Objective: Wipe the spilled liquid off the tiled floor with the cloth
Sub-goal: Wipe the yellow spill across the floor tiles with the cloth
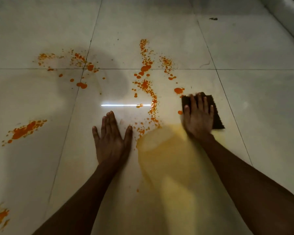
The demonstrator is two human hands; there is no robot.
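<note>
Hands lie flat with fingers straight: the right hand (198, 116) presses the dark cloth (215, 112) onto the tiled floor (261, 99), the left hand (111, 138) braces bare tile. Best to sweep firmly through the orange droplets (145, 85), overlapping the yellow smear (168, 158).

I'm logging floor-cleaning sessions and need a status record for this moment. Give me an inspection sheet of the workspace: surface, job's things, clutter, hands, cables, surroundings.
Surface: pale glossy tiled floor, dark grout lines; a ceiling light's reflection shows as a bright streak.
Job's things: dark brown rectangular cloth flat on the floor; orange spilled liquid in scattered drops and patches; a thin yellow smeared film lies between the arms.
Clutter: small dark speck far back.
Hands: right hand presses flat on the cloth; left hand rests flat on bare tile, fingers straight.
Cables: nothing seen.
Surroundings: pale wall base at upper right.
</note>
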